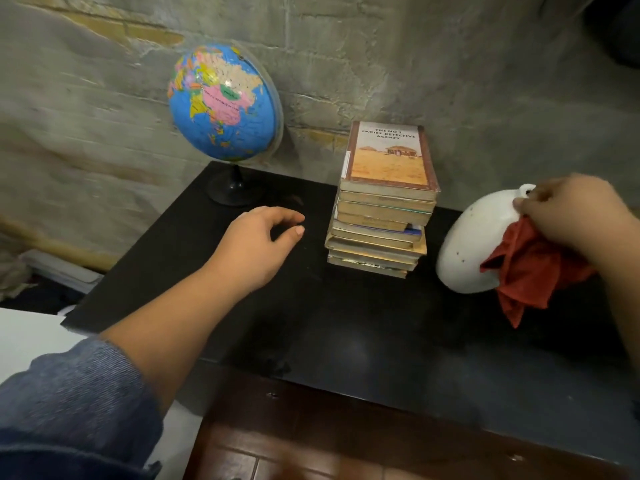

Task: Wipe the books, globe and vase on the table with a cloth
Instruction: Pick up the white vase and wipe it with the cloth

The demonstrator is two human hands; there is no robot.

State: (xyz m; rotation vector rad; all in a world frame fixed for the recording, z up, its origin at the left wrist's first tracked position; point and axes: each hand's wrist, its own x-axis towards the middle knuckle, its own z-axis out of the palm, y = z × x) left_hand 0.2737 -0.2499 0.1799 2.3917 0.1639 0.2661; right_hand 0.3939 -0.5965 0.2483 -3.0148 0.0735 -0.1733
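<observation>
**Fragile vase tilted at the table's right end**

Handles a white ceramic vase, tilted over the right end of the black table, just right of the stack of books; probably hard, glazed, slippery and breakable, so best taken at the narrow neck; pinches that neck with the right hand, bunching a soft red cloth against the belly; hovers the left hand between books and globe, fingers loosely curled, holding nothing.
</observation>
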